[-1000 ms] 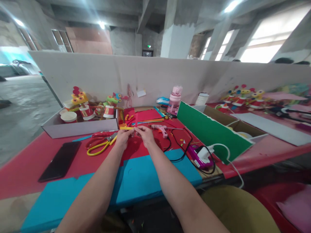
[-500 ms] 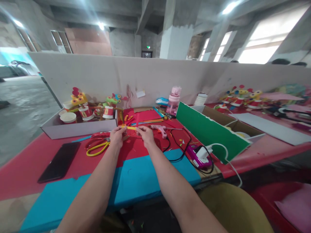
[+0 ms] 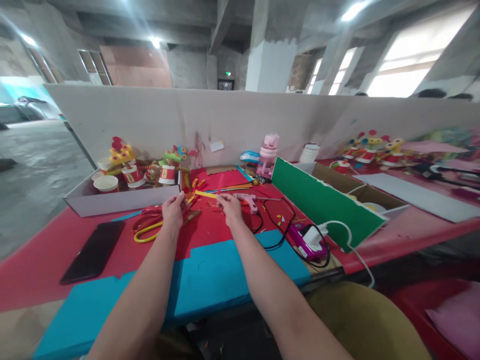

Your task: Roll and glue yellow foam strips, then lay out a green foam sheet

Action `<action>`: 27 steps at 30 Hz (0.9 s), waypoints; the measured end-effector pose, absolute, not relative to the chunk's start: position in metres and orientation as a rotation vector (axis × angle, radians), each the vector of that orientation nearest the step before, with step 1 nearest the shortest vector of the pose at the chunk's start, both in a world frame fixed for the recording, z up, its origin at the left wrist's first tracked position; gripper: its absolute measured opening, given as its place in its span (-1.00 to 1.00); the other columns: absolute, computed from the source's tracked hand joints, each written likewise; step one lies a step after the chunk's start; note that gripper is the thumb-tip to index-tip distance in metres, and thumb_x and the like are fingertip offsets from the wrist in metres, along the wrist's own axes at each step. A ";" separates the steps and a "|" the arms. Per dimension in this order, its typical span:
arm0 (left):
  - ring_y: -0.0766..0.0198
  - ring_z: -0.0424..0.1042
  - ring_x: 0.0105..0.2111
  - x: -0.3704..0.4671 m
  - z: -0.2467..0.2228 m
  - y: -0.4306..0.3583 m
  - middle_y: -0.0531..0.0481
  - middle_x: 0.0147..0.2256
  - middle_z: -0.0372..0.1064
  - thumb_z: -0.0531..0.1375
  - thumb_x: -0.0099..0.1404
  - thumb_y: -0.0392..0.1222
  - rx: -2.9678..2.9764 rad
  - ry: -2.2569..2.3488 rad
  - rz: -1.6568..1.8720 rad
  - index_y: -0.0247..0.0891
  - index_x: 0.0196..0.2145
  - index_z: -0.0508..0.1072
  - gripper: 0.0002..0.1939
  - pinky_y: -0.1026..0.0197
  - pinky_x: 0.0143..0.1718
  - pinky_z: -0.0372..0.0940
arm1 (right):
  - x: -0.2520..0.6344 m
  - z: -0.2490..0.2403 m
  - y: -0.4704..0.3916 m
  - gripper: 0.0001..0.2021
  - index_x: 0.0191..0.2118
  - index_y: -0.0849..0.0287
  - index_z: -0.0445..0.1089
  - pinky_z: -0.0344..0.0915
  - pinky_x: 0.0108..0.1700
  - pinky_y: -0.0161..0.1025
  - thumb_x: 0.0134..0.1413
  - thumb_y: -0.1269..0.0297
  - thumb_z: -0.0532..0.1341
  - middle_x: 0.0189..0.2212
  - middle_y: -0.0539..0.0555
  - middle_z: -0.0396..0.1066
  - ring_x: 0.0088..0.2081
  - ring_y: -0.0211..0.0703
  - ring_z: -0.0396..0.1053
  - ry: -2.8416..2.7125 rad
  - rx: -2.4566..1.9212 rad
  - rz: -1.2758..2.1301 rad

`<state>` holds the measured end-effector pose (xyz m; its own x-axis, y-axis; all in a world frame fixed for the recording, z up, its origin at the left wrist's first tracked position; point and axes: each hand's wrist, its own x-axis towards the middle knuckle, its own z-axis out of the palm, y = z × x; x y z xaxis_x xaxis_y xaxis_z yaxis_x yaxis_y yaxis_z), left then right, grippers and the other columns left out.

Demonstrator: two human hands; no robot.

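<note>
My right hand (image 3: 230,207) pinches one end of a yellow paper strip (image 3: 205,194), which points left over the red tabletop. A pink-red strip (image 3: 221,183) rises from the same fingertips; whether they grip it too is unclear. To the left, my left hand (image 3: 173,211) is closed with thumb and fingertips together, apart from the yellow strip. Anything between those fingers is too small to make out. Scissors (image 3: 147,233) with a yellow handle lie beneath and beside it, blade tip showing to its right. A pink glue gun (image 3: 249,201) lies just beyond my right hand.
A white box (image 3: 123,201) with paper cups and cup figures stands at the left. Nearby lies a black tablet-like slab (image 3: 93,251). A purple power strip (image 3: 307,244) with cables and a green-sided box (image 3: 326,205) are at right. Blue sheets (image 3: 210,280) cover the front edge.
My hands have moved apart. My left hand has let go of the yellow strip and drawn back left; my right hand has shifted slightly right, and the pink-red strip moved with it.
</note>
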<state>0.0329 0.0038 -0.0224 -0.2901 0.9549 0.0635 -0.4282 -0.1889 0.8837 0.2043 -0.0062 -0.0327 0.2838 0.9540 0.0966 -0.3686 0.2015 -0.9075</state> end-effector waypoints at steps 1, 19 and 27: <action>0.44 0.25 -0.64 0.035 -0.022 0.002 0.09 -0.65 0.30 0.41 -0.16 -0.07 0.826 0.943 1.634 -0.32 -0.55 0.39 -0.66 0.36 -0.58 0.18 | 0.204 -0.033 -0.006 -0.72 -0.50 0.21 0.42 0.18 -0.47 -0.34 -0.37 0.14 0.37 -0.68 -0.10 0.31 -0.60 -0.35 0.22 -0.788 -0.907 1.094; 0.43 0.29 -0.64 0.046 -0.013 -0.011 0.08 -0.60 0.35 0.45 -0.19 -0.16 0.870 0.862 1.357 -0.33 -0.51 0.42 -0.67 0.32 -0.58 0.30 | 0.205 -0.026 -0.012 -0.74 -0.55 0.18 0.40 0.16 -0.48 -0.32 -0.36 0.12 0.37 -0.70 -0.10 0.30 -0.60 -0.32 0.22 -0.890 -1.000 1.054; 0.40 0.31 -0.63 0.046 -0.013 -0.012 0.11 -0.62 0.33 0.46 -0.23 -0.17 0.823 0.834 1.355 -0.29 -0.50 0.38 -0.63 0.28 -0.57 0.33 | 0.202 -0.026 -0.012 -0.75 -0.56 0.18 0.40 0.17 -0.48 -0.32 -0.39 0.14 0.37 -0.71 -0.11 0.29 -0.60 -0.33 0.21 -0.900 -0.980 1.076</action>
<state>0.0457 -0.0115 -0.0127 0.0385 0.9988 -0.0305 -0.4771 0.0452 0.8777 0.2019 -0.0117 -0.0257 0.2340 0.9660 0.1103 -0.2795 0.1755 -0.9440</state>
